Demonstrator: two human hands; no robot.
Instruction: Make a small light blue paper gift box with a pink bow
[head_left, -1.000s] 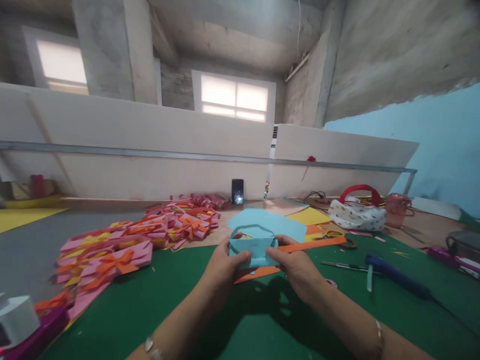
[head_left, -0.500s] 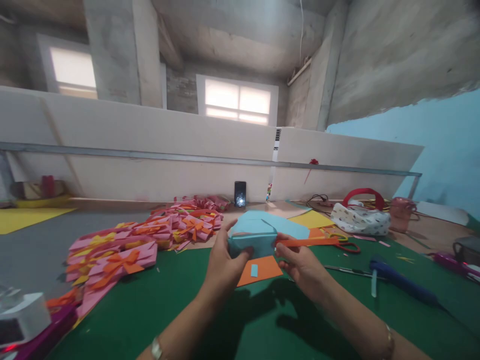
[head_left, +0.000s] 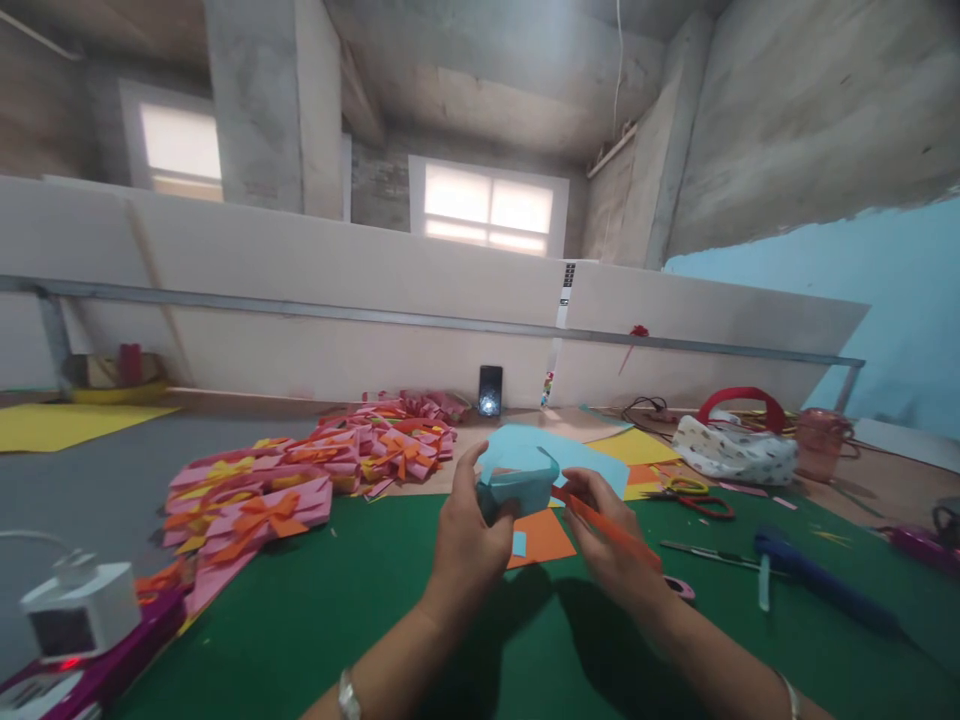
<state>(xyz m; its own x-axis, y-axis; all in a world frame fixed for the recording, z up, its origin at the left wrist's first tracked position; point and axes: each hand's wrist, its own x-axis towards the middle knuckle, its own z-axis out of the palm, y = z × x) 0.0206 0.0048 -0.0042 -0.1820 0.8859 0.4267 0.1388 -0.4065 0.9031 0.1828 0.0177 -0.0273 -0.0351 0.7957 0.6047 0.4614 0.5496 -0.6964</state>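
Note:
My left hand (head_left: 469,540) is closed around a small light-blue paper box (head_left: 525,492), thumb on the near face and fingers at its left side. The box is held above the green mat (head_left: 360,600). In the fingers of my right hand (head_left: 607,530) is an orange paper strip (head_left: 626,540). One end of the strip meets the right side of the box; the rest slants down to the right across the hand. Whether that end is stuck on, I cannot tell. Beneath lies an orange sheet (head_left: 551,537) with a small blue paper piece (head_left: 519,544) on it.
Pink paper bags with bows (head_left: 375,450) are heaped at left. Scissors (head_left: 697,500), a cutter knife (head_left: 712,552) and a blue glue gun (head_left: 817,580) lie at right. Behind are blue paper (head_left: 592,460) and an upright phone (head_left: 490,390). A white adapter (head_left: 82,605) stands front left.
The box has turned, its right end angling away. The orange strip has swung from pointing level rightward to slanting down across my right hand, which has turned with it. The view has shifted slightly.

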